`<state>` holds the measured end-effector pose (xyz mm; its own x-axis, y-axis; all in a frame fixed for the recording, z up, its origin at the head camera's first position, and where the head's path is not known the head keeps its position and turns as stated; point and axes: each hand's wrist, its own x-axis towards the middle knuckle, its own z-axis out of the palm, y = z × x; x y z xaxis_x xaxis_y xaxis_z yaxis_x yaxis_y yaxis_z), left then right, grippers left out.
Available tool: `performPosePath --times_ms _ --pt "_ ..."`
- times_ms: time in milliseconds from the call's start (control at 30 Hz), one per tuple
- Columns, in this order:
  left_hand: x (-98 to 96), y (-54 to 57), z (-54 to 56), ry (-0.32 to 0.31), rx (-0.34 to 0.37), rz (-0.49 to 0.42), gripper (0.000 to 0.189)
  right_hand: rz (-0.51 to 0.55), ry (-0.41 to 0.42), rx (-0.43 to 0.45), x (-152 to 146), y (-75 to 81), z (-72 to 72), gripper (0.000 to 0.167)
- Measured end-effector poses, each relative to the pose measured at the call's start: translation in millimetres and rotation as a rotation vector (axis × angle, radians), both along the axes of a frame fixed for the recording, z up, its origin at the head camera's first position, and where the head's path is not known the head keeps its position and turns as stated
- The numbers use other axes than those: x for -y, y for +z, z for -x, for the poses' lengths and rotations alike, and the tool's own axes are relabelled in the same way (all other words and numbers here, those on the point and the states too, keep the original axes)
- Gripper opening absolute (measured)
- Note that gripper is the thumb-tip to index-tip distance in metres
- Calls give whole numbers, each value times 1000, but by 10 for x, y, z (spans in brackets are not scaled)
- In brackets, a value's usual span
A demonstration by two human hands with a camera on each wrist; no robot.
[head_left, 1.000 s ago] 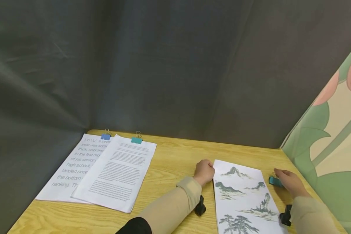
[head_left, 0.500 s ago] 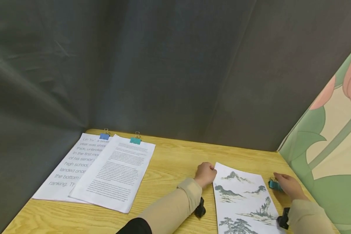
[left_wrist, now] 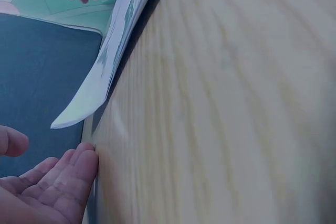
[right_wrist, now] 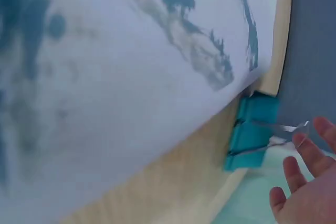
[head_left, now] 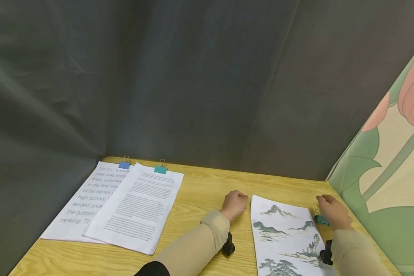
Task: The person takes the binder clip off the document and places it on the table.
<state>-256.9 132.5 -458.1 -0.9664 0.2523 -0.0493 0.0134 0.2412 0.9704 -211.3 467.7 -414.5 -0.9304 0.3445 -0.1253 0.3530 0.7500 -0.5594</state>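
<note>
A stack of white paper printed with ink landscapes (head_left: 277,239) lies on the right side of the table. My left hand (head_left: 234,205) is just left of its top corner; in the left wrist view, thumb and fingers (left_wrist: 68,179) are spread, a gap away from the lifted corner. Beside the stack's right edge is a teal binder clip (head_left: 322,220), its wire handles extended in the right wrist view. My right hand (right_wrist: 310,182) has its fingers parted there, one fingertip right at a wire loop of the clip, without curling round it.
At the left of the wooden table (head_left: 200,191) lie two overlapping printed stacks, one with a blue binder clip (head_left: 124,165), the front one with a teal binder clip (head_left: 160,170). A dark curtain (head_left: 193,84) hangs behind; a floral panel (head_left: 396,176) borders the right.
My left hand has let go of the stack's corner and moved slightly left. My right hand's fingers have come off the teal clip and risen a little. The camera view has shifted slightly.
</note>
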Motion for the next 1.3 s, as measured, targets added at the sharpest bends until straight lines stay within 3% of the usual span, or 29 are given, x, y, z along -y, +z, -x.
performPosePath --times_ms 133,267,533,700,933,1200,1300 --pt "125 31 18 8 -49 38 25 -150 -18 -94 123 12 97 72" --pt "265 64 55 32 -82 60 28 -169 -17 -151 282 40 184 67" --pt "485 13 124 60 -129 102 39 -28 9 -211 699 93 288 62" --pt "638 14 169 84 -138 131 41 31 94 -264 981 102 352 56" --pt "805 18 197 112 -138 186 43 79 211 -239 1310 78 399 55" --pt "1028 61 167 40 -150 326 49 126 303 -287 1710 35 442 51" --pt "1130 74 172 45 -167 359 49 142 342 -296 1850 46 453 49"
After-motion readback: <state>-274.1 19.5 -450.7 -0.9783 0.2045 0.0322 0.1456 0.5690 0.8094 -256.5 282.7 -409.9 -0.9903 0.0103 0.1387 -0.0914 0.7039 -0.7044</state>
